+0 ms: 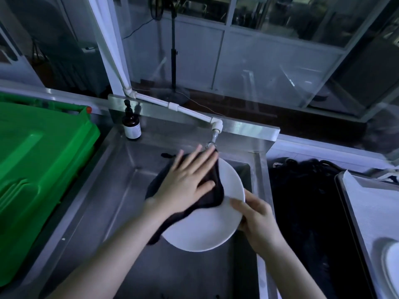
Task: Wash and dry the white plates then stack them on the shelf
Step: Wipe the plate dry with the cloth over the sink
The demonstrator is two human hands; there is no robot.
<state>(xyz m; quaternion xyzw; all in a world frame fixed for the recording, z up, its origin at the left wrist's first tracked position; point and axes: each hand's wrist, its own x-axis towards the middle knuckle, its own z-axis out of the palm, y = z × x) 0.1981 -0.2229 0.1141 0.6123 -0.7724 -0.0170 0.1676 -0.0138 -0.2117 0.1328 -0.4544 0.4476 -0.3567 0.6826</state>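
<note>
Straight, spread fingers (192,158) of the left hand (185,184) press a dark cloth (216,178) flat onto the white plate (205,229), centre frame over the steel sink (129,190). The right hand (257,221) grips the plate's right rim, fingers curled. At upper left stands a brown pump bottle (131,126); the writing on its label is too small to read.

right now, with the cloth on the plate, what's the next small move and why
Probably slide the left hand and dark cloth toward the near part of the white plate. The cloth covers only its far left; the rest of the face is bare, and the right hand grips the rim, steadying it over the sink.
</note>
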